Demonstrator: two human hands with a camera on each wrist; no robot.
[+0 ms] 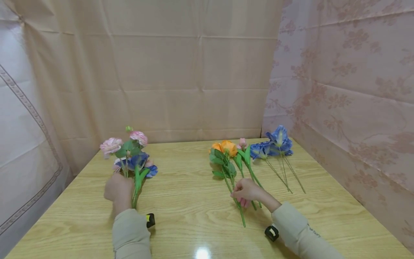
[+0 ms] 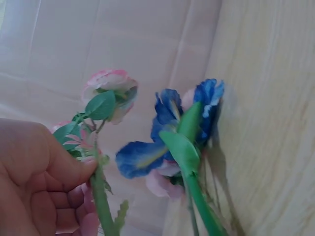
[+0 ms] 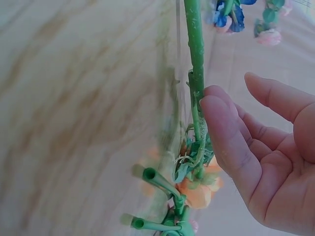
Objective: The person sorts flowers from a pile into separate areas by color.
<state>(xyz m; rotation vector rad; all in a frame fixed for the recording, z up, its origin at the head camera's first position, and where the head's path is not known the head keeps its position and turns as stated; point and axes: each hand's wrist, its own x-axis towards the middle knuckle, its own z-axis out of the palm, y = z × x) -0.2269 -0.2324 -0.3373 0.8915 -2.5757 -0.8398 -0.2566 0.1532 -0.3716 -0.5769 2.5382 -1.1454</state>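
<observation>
On the left side of the table my left hand point(image 1: 119, 189) pinches the green stem point(image 2: 101, 196) of a spray of pink-and-white flowers point(image 1: 111, 145) between thumb and fingers, holding it upright. Right beside it lie a blue flower point(image 2: 160, 118) and a pink one with broad green leaves point(image 2: 182, 150). My right hand point(image 1: 247, 190) is over the stems of the orange flowers point(image 1: 228, 148). Its fingertips touch a thick green stem point(image 3: 195, 44), while the thumb stands apart from it in the right wrist view.
Pink flowers point(image 1: 242, 142) with green leaves lie beside the orange ones. Farther right are several blue flowers point(image 1: 279, 138) with thin stems. Black wrist devices point(image 1: 271, 233) sit by both sleeves. A beige curtain point(image 1: 161, 72) hangs behind the wooden table point(image 1: 184, 201), a patterned cloth point(image 1: 355, 108) at right.
</observation>
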